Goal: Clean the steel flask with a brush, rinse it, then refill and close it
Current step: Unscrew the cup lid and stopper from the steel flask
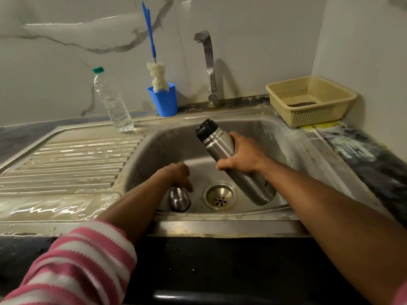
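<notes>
1. Wrapped around the middle of the steel flask [222, 150], our right hand [242, 154] has a full grip, holding it tilted over the sink [293, 146], black stopper end up and toward the tap [209, 62], base low beside the drain [220, 195].
2. Down at the basin floor, our left hand [178, 176] curls its fingers on top of the steel cap [179, 198], which stands just left of the drain; whether it is lifting or just resting there we cannot tell.
3. From the head view, the brush [157, 78] waits upright in the blue cup [165, 100] behind the sink, a water bottle [111, 100] to its left, a cream basket [310, 100] off to the right.
4. Handling call: smooth, rigid steel, likely slick once wet, so we'd keep taking it mid-body with a full wrap. The stopper looks to be still in place, so scrubbing seems not yet begun.
</notes>
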